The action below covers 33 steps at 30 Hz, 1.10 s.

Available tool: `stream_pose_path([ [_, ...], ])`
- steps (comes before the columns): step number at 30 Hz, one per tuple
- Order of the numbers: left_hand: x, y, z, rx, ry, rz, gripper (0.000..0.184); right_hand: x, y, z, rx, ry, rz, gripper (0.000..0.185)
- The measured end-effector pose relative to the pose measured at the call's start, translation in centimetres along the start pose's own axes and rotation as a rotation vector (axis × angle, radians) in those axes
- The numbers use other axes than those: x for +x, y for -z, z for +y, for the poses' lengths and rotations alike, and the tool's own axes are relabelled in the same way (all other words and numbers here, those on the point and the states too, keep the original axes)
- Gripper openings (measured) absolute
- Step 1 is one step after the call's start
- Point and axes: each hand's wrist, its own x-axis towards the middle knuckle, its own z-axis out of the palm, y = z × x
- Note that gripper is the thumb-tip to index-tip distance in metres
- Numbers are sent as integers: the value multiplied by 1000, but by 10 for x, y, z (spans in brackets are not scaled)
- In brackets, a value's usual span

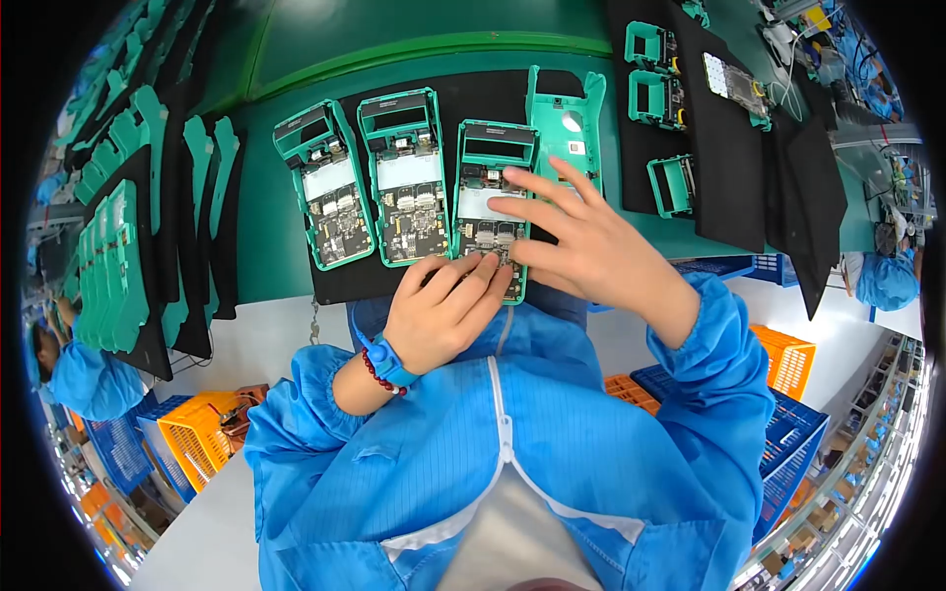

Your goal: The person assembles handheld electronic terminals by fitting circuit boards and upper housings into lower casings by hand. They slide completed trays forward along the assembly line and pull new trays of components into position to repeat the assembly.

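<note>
A green device housing with a dark circuit board (484, 236) lies on the black mat, tilted slightly. Over its lower end is my left hand (439, 310), fingers bent and close together, fingertips on the board; anything between them is hidden. My right hand (591, 241) reaches in from the right with its fingers spread, over the white part of the same board, its lower fingertips near those of my left hand. Two similar assemblies, one in the middle (409, 182) and one farther left (330, 187), lie alongside. Partly behind my right fingers is a bare green shell (570, 123).
Green shells (110, 266) stand in rows on black boards at the left. At the right, small green frames (650, 98) and a circuit assembly (734, 84) rest on black mats. Orange crates (197, 433) and blue crates (788, 443) flank me. Other people's blue sleeves show at both sides.
</note>
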Motion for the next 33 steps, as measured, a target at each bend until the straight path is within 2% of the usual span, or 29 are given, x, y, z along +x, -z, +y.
stream_pose_path([
  [4, -1, -3, 0, 7, -1, 14, 35, 6, 6, -1, -66, -14, -5, 32],
  [7, -2, -3, 0, 5, 0, 22, 35, 5, 9, -2, 25, -18, 36, 28],
  [10, -1, 0, -1, -6, -5, 27, 38, 2, 6, 2, 11, 21, -28, 30],
  [16, 2, 8, -1, -21, 13, 16, 42, 17, 16, 5, 62, 25, -58, 38],
  [17, 4, 13, -3, -26, 24, 17, 44, 16, 18, 8, 73, 6, 0, 45],
  [19, 9, 26, -9, -201, 158, 81, 45, 16, 21, 14, 93, -24, 118, 61],
  [21, 11, 38, -23, -447, 305, 182, 47, 21, 17, 9, 265, -192, 304, 78],
  [22, 8, 50, -27, -605, 457, 165, 34, 22, 13, 5, 350, -278, 400, 86],
  [23, -6, 45, -31, -958, 628, 262, 31, 20, 8, 6, 382, -320, 379, 106],
  [24, -14, 41, -31, -1281, 711, 326, 32, 18, 0, 1, 489, -431, 387, 106],
  [25, -20, 37, -31, -1596, 802, 426, 32, 24, 1, -11, 938, -525, 421, 105],
  [26, -24, 36, -28, -1879, 804, 491, 35, 27, 3, -20, 1397, -602, 443, 105],
  [27, -26, 34, -26, -1971, 814, 517, 43, 21, -19, -10, 1076, -479, 507, 99],
  [28, -32, 30, -30, -2067, 896, 476, 49, 25, -21, -20, 1062, -499, 588, 94],
  [31, -52, 16, -28, -2450, 932, 486, 58, 39, -6, -47, 1147, -532, 637, 90],
  [33, -60, 9, -21, -2621, 883, 523, 65, 41, 6, -57, 924, -556, 563, 87],
])
